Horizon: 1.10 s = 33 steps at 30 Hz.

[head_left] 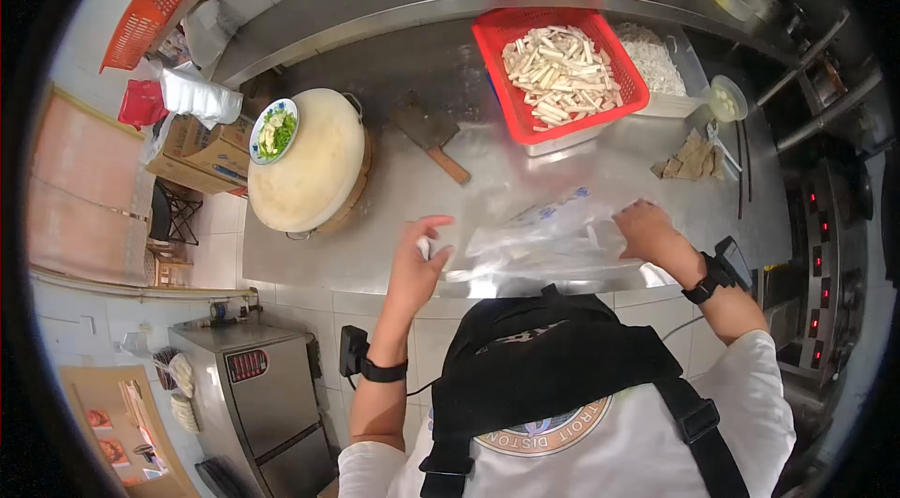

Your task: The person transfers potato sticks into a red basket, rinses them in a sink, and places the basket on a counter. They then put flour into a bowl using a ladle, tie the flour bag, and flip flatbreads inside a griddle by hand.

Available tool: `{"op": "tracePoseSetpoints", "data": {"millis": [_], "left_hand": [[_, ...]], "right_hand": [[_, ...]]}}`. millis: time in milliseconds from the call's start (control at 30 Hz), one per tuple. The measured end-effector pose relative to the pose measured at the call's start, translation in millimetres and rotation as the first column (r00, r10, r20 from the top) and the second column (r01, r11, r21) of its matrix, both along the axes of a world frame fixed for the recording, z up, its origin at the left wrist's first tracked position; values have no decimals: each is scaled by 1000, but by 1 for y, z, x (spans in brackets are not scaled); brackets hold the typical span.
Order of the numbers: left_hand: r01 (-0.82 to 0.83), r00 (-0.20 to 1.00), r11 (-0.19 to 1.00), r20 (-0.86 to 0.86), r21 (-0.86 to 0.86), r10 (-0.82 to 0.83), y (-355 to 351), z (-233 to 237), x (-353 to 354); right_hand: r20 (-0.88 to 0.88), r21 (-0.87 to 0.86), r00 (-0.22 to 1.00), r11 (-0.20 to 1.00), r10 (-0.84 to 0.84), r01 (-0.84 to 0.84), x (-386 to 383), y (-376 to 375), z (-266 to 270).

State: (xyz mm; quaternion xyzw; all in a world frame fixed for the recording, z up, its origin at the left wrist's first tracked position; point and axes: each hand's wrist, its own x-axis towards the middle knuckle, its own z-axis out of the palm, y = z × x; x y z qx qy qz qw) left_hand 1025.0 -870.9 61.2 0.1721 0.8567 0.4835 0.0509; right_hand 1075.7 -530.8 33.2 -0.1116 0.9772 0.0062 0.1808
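Clear plastic bag (544, 235), crumpled, printed, flat on counter (394, 188)

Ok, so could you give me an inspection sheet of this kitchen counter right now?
Surface: shiny steel counter, tiled front.
Job's things: clear plastic bag lying flat near the counter's front edge.
Clutter: round chopping board with a plate of greens on it; cleaver; red basket of pale cut strips; white tub beside it; crumpled cloth.
Hands: left hand pinches a small white bit; right hand rests on the bag.
Cables: thin lead by the left forearm.
Surroundings: orange crate, cardboard boxes and steel cabinet on the left; appliance with red lights on the right.
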Motion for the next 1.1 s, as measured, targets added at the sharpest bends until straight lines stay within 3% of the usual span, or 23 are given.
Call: {"op": "tracePoseSetpoints", "data": {"millis": [33,67,100,133,167,233,267,300,333,367,400,433,567,633,733,800,867,900,933,967,1000,1067,1100], "left_hand": [[8,1000,1000,3,-4,-8,3,0,4],[-194,925,977,-349,-93,150,24,31,14],[-406,709,909,-662,-100,243,44,56,23],[-73,769,989,-639,-129,-27,57,71,30],[266,733,953,-612,-143,-296,71,76,36],[592,781,788,-123,-167,-612,101,54,43],[492,829,807,-105,-327,-549,106,30,36],[384,870,788,-97,-482,-483,109,-1,25],[330,909,667,36,-668,-414,105,-29,9],[292,939,497,145,-817,-312,95,-58,-6],[301,934,501,143,-811,-329,70,-102,-18],[309,929,506,140,-805,-343,46,-129,-26],[258,754,511,-160,-820,-637,25,-77,-15],[586,785,582,218,-563,-580,41,-45,-16],[580,812,753,302,-311,-500,65,-22,-21],[504,859,827,249,-248,-448,78,-30,-11],[421,900,888,201,-183,-386,86,-38,1],[396,887,914,218,91,-406,90,-42,6],[339,872,870,227,359,-433,90,-46,11],[341,872,869,226,358,-435,85,-51,16],[313,839,886,338,343,-427,78,-55,21],[163,772,869,488,468,-408,66,-55,31],[158,771,870,492,468,-405,65,-53,33]], "right_hand": [[-110,71,992,996,69,-61,3,-1,-3],[-109,69,992,996,60,-53,0,-8,3],[84,65,996,998,13,-18,-6,-22,14],[280,67,960,998,-32,13,-9,-35,20],[288,70,957,997,-33,14,-6,-45,17],[-247,-1,967,998,64,-66,2,-61,4],[-241,1,968,998,67,-69,2,-61,-4],[-412,71,903,993,117,-96,2,-61,-15],[-566,143,807,984,169,-106,0,-60,-26],[-344,93,939,995,8,26,-6,-47,-39],[-93,77,983,983,-159,166,-12,-22,-53],[-26,75,989,986,-149,150,-19,9,-72],[142,-102,985,989,-93,108,-16,50,-83],[137,-215,987,970,-89,117,-12,19,-42],[94,-142,993,986,-72,85,-13,-12,-17],[-119,-381,993,922,19,-63,-9,-27,-2],[-12,-784,1000,620,8,-14,5,-44,15],[-15,-786,1000,618,11,-19,13,-51,23],[5,-816,982,568,188,-105,19,-56,31],[17,-845,933,504,358,-178,22,-57,35],[15,-844,935,506,355,-178,18,-52,32],[440,-751,871,623,220,222,6,-38,19],[444,-750,868,623,223,223,6,-42,12]]}}
